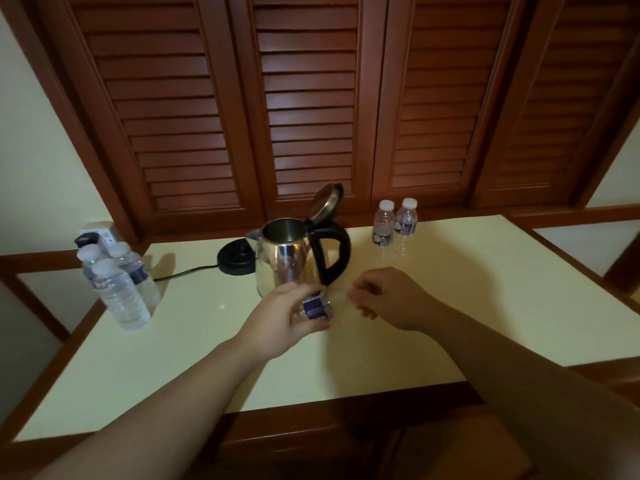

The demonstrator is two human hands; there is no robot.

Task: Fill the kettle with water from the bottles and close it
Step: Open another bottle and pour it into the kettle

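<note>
Both my hands on one bottle [317,304] — kettle [287,259] open just beyond my fingers.
Left hand [280,318] wraps the body; right hand [388,297] fingers pinch its neck end, above the bench [433,323].

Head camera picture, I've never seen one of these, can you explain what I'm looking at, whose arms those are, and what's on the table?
There is no machine here. The single picture comes from a camera worn on a person's head, looking forward and down, so the two bare arms belong to the wearer. The left hand grips a small water bottle lying sideways, and the right hand is at its neck end, probably working the cap, though blur hides that. Just behind them on the pale table stands a steel kettle with its lid flipped up, off its black base. Three capped bottles stand at the left, two more at the back right.
</note>
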